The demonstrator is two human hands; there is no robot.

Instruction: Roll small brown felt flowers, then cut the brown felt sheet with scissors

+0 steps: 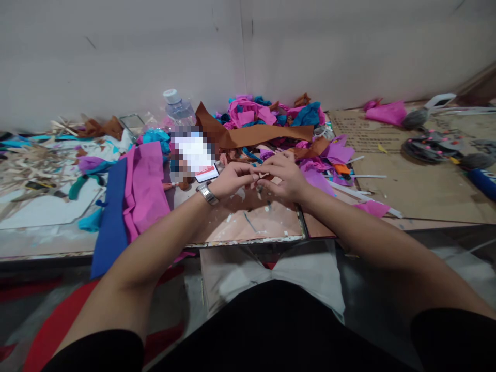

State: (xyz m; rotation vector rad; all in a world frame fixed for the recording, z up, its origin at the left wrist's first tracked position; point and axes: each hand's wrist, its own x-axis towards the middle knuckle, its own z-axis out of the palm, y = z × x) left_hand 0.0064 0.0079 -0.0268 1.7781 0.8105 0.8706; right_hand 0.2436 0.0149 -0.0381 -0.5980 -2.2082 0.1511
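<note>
My left hand (232, 181), a metal watch (208, 193) on its wrist, meets my right hand (284, 178) fingertip to fingertip above the table. Both are closed in a pinch. Whatever lies between the fingers is small, possibly brownish, and mostly hidden by them. Just behind the hands are a long brown crepe paper strip (267, 137) and scraps of purple paper (315, 173). A phone (196, 152) with a lit screen lies beyond my left hand.
Pink crepe paper (147, 181) and a blue sheet (110, 217) overhang the table's front edge at left. A plastic bottle (180, 111) stands behind the phone. Cardboard (387, 181) at right bears a dark grey bundle with pink dots (432, 147). White sticks (366, 199) lie near my right forearm.
</note>
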